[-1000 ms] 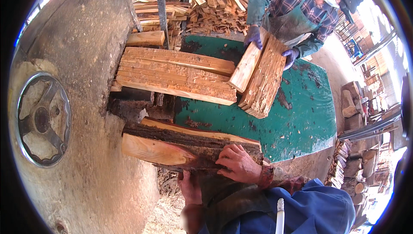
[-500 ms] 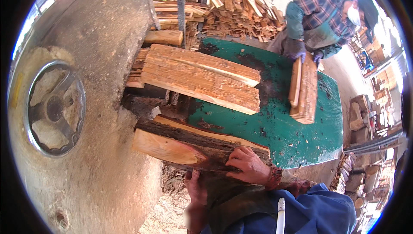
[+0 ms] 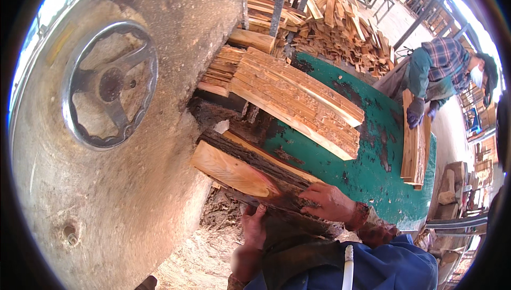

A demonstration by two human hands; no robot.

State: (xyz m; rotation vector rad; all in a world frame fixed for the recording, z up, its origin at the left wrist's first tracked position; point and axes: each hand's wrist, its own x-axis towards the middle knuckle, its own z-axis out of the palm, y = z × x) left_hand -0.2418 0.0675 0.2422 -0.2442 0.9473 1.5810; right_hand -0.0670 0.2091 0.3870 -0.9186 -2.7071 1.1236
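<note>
A bark-edged timber slab [image 3: 233, 172] with a pale cut face lies in front of me, against a second barked slab [image 3: 266, 153] on its far side. My left hand [image 3: 254, 227] grips the near edge from below, its thumb up against the wood and its other fingers partly hidden. Bent over the top near the slab's right end are the fingers of my right hand [image 3: 331, 202]. Beyond both slabs, a row of sawn boards [image 3: 298, 103] rests side by side, partly over the green table [image 3: 330, 170].
A machine housing [image 3: 175, 77] with a metal handwheel [image 3: 110, 84] stands on the left. Across the table, a gloved co-worker [image 3: 442, 71] holds upright boards [image 3: 415, 151]. Offcuts [image 3: 340, 34] are heaped at the back. A white cigarette [image 3: 348, 268] juts into view below.
My view has turned, so the scene sits farther right. Both my hands remain on the slab. The co-worker has shifted their boards and bends lower, one glove now across the boards' face.
</note>
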